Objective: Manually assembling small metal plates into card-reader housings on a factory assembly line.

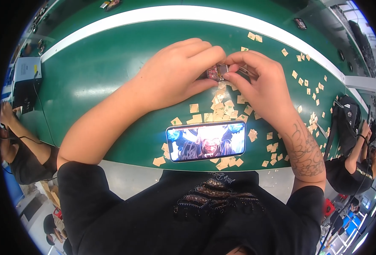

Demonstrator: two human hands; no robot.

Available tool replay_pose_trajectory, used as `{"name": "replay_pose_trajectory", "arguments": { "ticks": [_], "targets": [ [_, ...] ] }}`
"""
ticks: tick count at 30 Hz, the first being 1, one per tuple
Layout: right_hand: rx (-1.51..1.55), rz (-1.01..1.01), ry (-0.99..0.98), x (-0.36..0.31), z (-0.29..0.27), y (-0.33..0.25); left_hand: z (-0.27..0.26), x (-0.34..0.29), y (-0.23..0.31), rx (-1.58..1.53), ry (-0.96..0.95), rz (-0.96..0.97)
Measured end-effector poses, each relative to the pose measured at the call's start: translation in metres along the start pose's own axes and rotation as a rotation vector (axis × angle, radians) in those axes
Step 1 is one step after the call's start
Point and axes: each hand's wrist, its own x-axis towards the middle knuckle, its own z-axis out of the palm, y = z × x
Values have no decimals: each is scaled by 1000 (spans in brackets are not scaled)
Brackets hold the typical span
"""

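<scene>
Bench (103, 63) comes first, a broad green conveyor surface with a pale stripe along its far edge, carrying everything else. Next in size, 2 bare forearms rise from the near edge and meet above the middle of the bench. Left hand (177, 70) is curled, its fingers pressed together and its fingertips pinching the left end of a small reddish component (218, 72). Right hand (258, 80), above a tattooed forearm, is curled too, thumb and forefinger pinching the same piece from the right, so the component sits between both sets of fingertips, just above the bench surface toward its far half. Phone (206, 140) lies flat close to the near edge, screen lit with a colourful picture, well apart from the hands. Grey box (26, 70) sits at the left edge. Black bag (347, 117) rests at the right edge. Smallest, many tan paper scraps (222, 108) lie scattered under the hands, around the phone and out toward the right edge
</scene>
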Motion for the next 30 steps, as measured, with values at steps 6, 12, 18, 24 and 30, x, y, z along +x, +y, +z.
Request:
{"name": "replay_pose_trajectory", "arguments": {
  "ticks": [6,12,18,24,30],
  "targets": [
    [46,141,-4,0,4,-8,4,-3,1,-11,50,-2],
    [-190,27,37,6,3,-16,3,1,1,-9,18,-4],
    [-265,49,16,8,4,-24,4,-3,3,-8,26,-36],
    [-297,-21,50,7,7,-18,6,-1,8,5,14,-39],
    [-116,-29,6,2,0,-11,6,-5,9,10,21,-92]
  ]
}}
